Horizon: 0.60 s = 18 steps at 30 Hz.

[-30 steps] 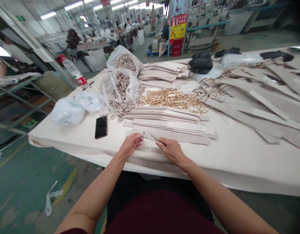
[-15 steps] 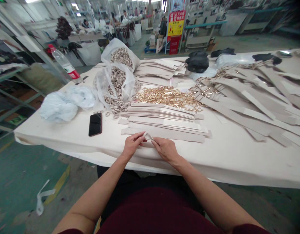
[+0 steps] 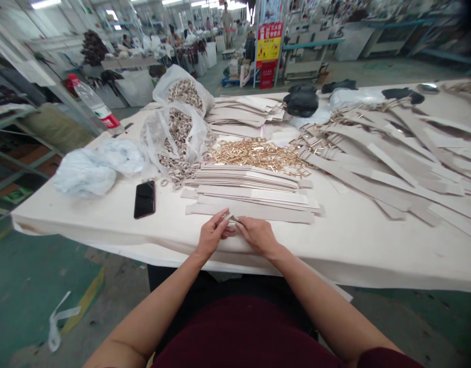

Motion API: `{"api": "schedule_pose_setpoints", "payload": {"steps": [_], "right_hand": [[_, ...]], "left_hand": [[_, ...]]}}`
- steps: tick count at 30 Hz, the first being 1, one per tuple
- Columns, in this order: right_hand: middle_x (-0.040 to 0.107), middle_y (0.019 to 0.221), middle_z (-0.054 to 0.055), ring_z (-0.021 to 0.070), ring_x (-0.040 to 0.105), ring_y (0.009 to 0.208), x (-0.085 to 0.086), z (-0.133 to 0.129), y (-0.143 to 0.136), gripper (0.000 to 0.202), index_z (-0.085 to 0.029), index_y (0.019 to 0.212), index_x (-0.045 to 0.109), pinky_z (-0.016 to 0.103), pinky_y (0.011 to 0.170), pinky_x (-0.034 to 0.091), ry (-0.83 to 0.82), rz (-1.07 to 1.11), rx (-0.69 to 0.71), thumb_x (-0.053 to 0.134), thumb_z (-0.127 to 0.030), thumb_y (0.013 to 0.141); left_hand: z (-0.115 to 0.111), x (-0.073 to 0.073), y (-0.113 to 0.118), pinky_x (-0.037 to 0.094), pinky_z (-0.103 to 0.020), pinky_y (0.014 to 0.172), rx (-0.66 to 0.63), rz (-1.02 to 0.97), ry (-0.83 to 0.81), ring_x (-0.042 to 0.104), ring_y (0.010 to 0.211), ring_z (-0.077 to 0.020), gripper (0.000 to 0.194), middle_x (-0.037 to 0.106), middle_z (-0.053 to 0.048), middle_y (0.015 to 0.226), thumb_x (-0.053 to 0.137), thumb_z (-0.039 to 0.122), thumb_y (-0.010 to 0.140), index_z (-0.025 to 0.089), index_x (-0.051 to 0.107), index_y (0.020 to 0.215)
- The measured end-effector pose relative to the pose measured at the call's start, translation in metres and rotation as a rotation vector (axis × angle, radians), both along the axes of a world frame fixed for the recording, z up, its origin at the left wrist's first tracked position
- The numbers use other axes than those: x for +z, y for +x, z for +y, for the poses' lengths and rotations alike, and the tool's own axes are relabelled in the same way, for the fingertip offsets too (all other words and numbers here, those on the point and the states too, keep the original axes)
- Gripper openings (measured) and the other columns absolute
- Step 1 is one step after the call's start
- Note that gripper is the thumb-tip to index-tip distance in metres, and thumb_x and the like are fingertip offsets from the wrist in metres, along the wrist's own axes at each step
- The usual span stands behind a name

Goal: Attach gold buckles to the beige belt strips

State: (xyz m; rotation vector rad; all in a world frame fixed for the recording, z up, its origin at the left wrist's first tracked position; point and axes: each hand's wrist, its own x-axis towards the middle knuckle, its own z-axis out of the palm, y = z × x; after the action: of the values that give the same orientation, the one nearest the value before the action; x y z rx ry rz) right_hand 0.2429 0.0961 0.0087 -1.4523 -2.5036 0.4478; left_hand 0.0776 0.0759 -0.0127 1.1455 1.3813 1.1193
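The left hand (image 3: 212, 236) and right hand (image 3: 257, 235) met at the tabletop (image 3: 358, 235) edge, fingers pinched shut on a small strip end (image 3: 231, 218), near the strips (image 3: 251, 197).

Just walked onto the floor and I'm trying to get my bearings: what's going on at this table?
A person seated at the white table has both hands together at its near edge, the left hand and right hand pinching the end of a beige strap. Beyond lie a stack of straps, gold buckles, bags of rings and a black phone.
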Motion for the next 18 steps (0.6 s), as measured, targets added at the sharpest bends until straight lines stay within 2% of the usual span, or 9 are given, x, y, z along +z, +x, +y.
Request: {"api": "schedule_pose_setpoints", "payload": {"steps": [2,4,6,9,13,15,18], "right_hand": [[0.068,0.091,0.007,0.0189,0.063,0.083,0.003,0.004,-0.004,0.034,-0.020,0.105,0.057,0.026,0.069,0.040,-0.042,0.072,-0.093,0.031,-0.040,0.096],[0.069,0.091,0.009,0.0204,0.064,0.083,0.006,0.007,-0.005,0.035,-0.018,0.112,0.055,0.028,0.071,0.042,-0.086,0.187,-0.154,0.036,-0.042,0.094],[0.068,0.099,0.010,0.0212,0.064,0.086,0.009,0.011,-0.003,0.045,-0.016,0.125,0.047,0.029,0.074,0.044,-0.113,0.349,-0.167,0.046,-0.044,0.089],[0.065,0.108,0.013,0.0225,0.063,0.090,0.011,0.017,0.003,0.064,-0.014,0.138,0.034,0.032,0.079,0.046,-0.106,0.515,-0.159,0.053,-0.044,0.085],[0.066,0.105,0.012,0.0231,0.062,0.093,0.017,0.026,0.010,0.065,-0.015,0.140,0.033,0.034,0.081,0.047,-0.086,0.612,-0.197,0.051,-0.043,0.085],[0.066,0.108,0.011,0.0223,0.062,0.094,0.020,0.031,0.013,0.062,-0.016,0.139,0.036,0.033,0.082,0.047,-0.094,0.654,-0.206,0.050,-0.043,0.086],[0.067,0.103,0.011,0.0225,0.063,0.089,0.019,0.038,0.018,0.060,-0.015,0.139,0.037,0.032,0.079,0.047,-0.115,0.660,-0.229,0.044,-0.046,0.088]], "left_hand": [[0.001,0.004,0.006,0.052,-0.020,0.055,0.034,0.027,0.069,0.068,0.076,-0.0164,0.048,0.068,-0.004,0.095,0.056,0.038,0.083,0.024,0.052,0.129],[0.005,0.009,0.011,0.054,-0.020,0.059,0.045,0.068,0.145,0.066,0.078,-0.0150,0.041,0.066,-0.004,0.101,0.053,0.036,0.085,0.024,0.056,0.124],[0.011,0.014,0.015,0.054,-0.021,0.062,0.048,0.105,0.197,0.063,0.077,-0.0138,0.037,0.066,-0.003,0.099,0.051,0.034,0.086,0.023,0.059,0.120],[0.018,0.018,0.023,0.055,-0.022,0.063,0.050,0.114,0.232,0.059,0.072,-0.0124,0.044,0.065,-0.002,0.094,0.050,0.032,0.086,0.025,0.051,0.129],[0.020,0.020,0.035,0.055,-0.024,0.066,-0.065,0.077,0.240,0.057,0.069,-0.0108,0.047,0.063,-0.004,0.110,0.049,0.035,0.087,0.028,0.047,0.133],[0.023,0.022,0.038,0.055,-0.026,0.069,-0.110,0.038,0.225,0.058,0.076,-0.0126,0.046,0.061,-0.005,0.114,0.049,0.036,0.087,0.028,0.047,0.133],[0.035,0.026,0.037,0.055,-0.026,0.070,-0.038,-0.018,0.210,0.056,0.095,-0.0176,0.039,0.052,-0.006,0.123,0.050,0.041,0.086,0.025,0.059,0.120]]}}
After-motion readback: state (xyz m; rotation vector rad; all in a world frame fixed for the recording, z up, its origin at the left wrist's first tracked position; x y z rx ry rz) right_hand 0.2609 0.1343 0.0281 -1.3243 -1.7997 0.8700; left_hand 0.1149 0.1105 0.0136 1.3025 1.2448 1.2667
